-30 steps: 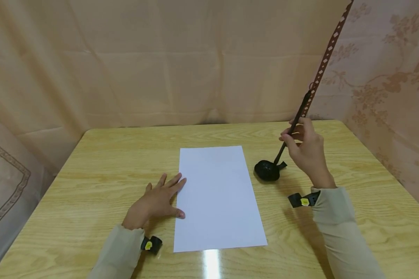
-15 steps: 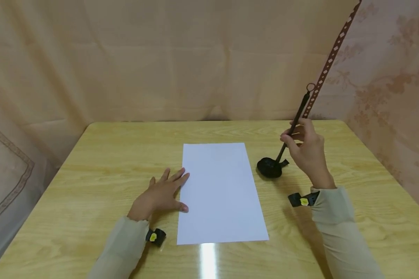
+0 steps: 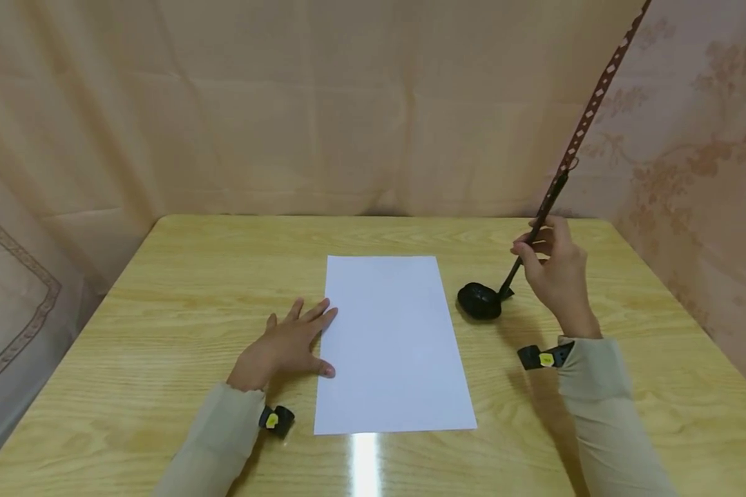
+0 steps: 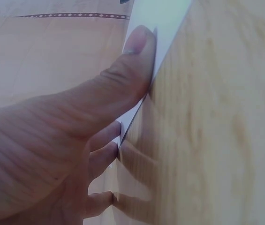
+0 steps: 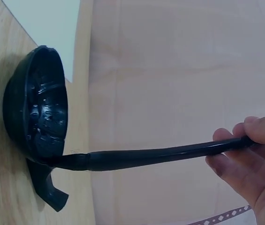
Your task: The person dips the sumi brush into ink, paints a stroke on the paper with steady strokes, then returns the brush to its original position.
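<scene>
My right hand pinches the long thin handle of a black ladle between thumb and fingers. Its bowl sits low over the table, right of the paper, with the handle slanting up and away to the right and ending in a ring. In the right wrist view the hollow of the ladle shows ridged and glossy, and a short stub juts out below the handle. With fingers spread, my left hand lies along the left edge of a white sheet of paper, thumb and fingertips on that edge.
The wood-grain table reaches back to a beige curtain. A floral cloth hangs at the right, and pale fabric borders the left side. A bright reflection falls just in front of the paper.
My right hand has shifted a little to the right over the last half second, leaning the ladle's handle further right while its bowl stays nearly in place. My left hand keeps to the paper's edge.
</scene>
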The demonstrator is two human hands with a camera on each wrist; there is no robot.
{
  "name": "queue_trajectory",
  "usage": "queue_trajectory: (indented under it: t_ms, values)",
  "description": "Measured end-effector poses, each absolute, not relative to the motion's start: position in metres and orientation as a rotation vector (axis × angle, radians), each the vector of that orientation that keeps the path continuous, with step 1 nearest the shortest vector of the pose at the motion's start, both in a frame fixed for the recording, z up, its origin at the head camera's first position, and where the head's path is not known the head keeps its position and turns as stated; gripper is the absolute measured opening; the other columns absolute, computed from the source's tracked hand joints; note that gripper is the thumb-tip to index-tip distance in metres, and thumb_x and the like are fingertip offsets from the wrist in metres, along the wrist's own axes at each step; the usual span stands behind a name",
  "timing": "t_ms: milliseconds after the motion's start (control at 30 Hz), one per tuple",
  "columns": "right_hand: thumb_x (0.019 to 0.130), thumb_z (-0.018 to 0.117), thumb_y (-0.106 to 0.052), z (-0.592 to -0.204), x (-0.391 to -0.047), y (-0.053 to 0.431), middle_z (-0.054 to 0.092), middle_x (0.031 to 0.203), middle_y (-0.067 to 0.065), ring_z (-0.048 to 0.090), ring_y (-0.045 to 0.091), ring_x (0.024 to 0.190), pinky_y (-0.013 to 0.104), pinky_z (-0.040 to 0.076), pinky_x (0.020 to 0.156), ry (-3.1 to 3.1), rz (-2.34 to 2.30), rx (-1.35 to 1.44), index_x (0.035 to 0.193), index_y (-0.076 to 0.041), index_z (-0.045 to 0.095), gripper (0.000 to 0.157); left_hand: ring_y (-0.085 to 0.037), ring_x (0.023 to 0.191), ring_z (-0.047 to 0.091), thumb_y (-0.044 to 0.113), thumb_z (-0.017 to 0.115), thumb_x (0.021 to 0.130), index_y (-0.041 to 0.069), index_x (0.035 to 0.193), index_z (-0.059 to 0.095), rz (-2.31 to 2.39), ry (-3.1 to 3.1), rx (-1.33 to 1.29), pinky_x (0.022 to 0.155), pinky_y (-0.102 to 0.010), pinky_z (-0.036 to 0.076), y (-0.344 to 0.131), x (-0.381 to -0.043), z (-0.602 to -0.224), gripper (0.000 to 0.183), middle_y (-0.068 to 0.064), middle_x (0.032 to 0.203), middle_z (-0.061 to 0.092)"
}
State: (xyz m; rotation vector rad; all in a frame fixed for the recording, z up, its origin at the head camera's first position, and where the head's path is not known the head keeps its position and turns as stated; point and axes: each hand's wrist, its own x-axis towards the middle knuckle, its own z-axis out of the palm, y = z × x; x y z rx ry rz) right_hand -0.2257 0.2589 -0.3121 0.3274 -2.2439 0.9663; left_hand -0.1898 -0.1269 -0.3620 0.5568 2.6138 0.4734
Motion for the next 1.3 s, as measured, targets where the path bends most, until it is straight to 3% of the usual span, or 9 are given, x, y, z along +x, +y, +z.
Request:
queue_trajectory:
  t_ms: [833, 1300]
  values:
    - [0.089, 0.059, 0.006, -0.311, -0.225, 0.251, 0.066, 0.090, 0.026, 0.051, -0.024, 0.074, -0.003, 0.040, 0.064, -2.278, 0.986, 0.328, 0.114, 0.010, 0.048, 0.028, -0.045, 0.145, -0.001, 0.047, 0.076, 0.074, 0.017, 0.153, 0.022, 0.479, 2.620, 0.546, 0.102, -0.077, 0.005, -0.132, -0.187, -0.364, 0.100, -0.004, 0.161, 0.011]
    - [0.085, 0.066, 0.004, -0.301, -0.221, 0.245, 0.066, 0.089, 0.025, 0.051, -0.023, 0.076, -0.002, 0.041, 0.064, -2.226, 0.989, 0.354, 0.111, 0.012, 0.048, 0.033, -0.045, 0.145, -0.002, 0.048, 0.075, 0.075, 0.018, 0.153, 0.021, 0.465, 2.618, 0.571, 0.102, -0.077, 0.005, -0.128, -0.191, -0.363, 0.100, -0.004, 0.162, 0.010]
